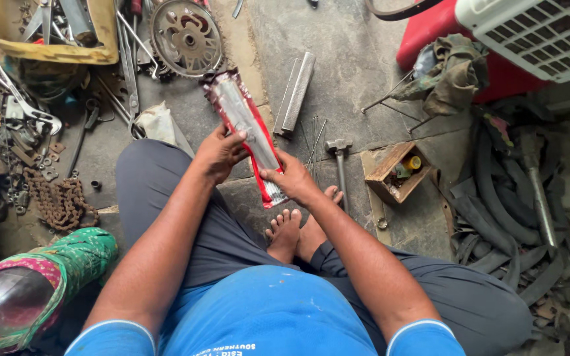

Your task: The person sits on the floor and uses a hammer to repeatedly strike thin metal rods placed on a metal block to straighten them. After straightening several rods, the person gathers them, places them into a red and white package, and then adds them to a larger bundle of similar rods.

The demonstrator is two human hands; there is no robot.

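Sitting cross-legged on the concrete floor [357, 59], the person is gripping a long red-edged clear plastic packet of thin metal rods [245, 125] above the lap, left hand [220, 153] steadying its middle, right hand [293, 179] pinching the lower end, both closed on it.

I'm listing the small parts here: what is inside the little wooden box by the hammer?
In the wooden box, a small yellow-capped bottle and a greenish item beside it show. Its shadowed bottom hides anything else.
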